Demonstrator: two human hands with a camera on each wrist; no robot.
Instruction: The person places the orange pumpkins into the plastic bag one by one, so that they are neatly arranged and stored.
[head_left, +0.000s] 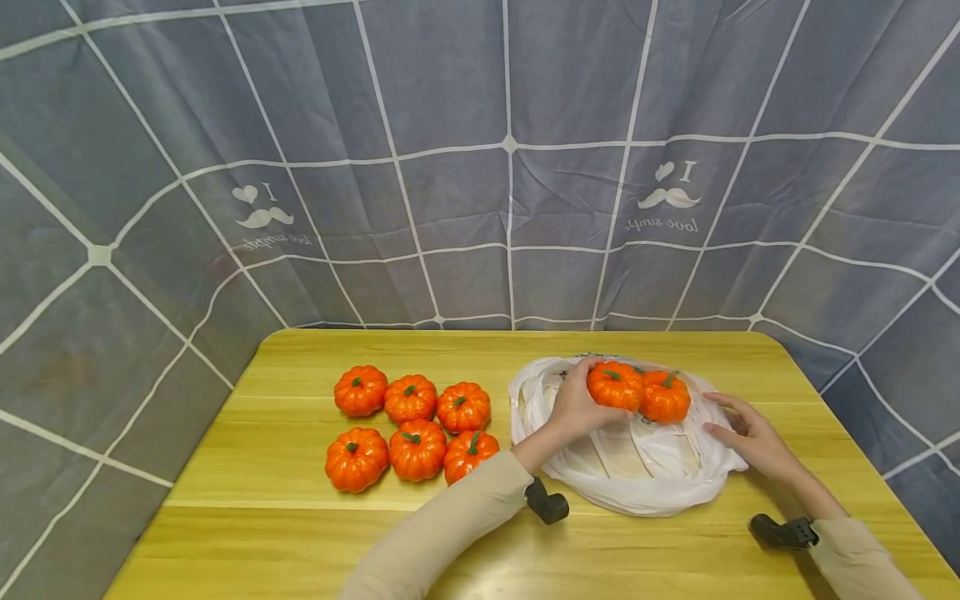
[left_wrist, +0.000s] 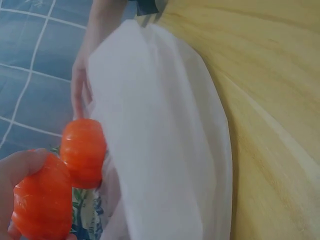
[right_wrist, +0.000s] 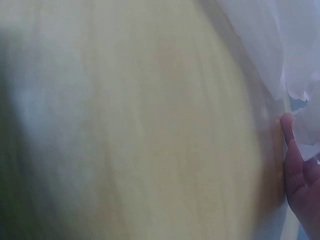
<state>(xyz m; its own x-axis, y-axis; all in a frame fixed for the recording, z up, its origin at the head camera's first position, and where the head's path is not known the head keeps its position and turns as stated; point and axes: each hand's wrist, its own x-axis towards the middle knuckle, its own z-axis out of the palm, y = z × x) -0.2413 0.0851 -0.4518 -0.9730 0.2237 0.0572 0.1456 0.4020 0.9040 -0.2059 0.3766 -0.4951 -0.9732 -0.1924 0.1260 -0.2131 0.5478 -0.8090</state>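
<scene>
Small glossy orange pumpkins with green stems are about my hands. My left hand (head_left: 581,404) grips one pumpkin (head_left: 615,386) over the mouth of a white plastic bag (head_left: 637,496). Right beside it, another pumpkin (head_left: 666,397) lies within the bag's outline; the left wrist view shows the held pumpkin (left_wrist: 44,200) and this second one (left_wrist: 84,152) side by side. My right hand (head_left: 757,442) is at the bag's right rim, thumb and forefinger extended and apart. In the right wrist view, thin film of the bag (right_wrist: 307,125) covers part of the right hand (right_wrist: 302,190).
Left of the bag, several more pumpkins (head_left: 417,450) sit in two rows on the yellow wooden table (head_left: 247,467). My left forearm partly covers the nearest one on the right. A grey checked curtain (head_left: 450,200) rises behind the table and along its sides.
</scene>
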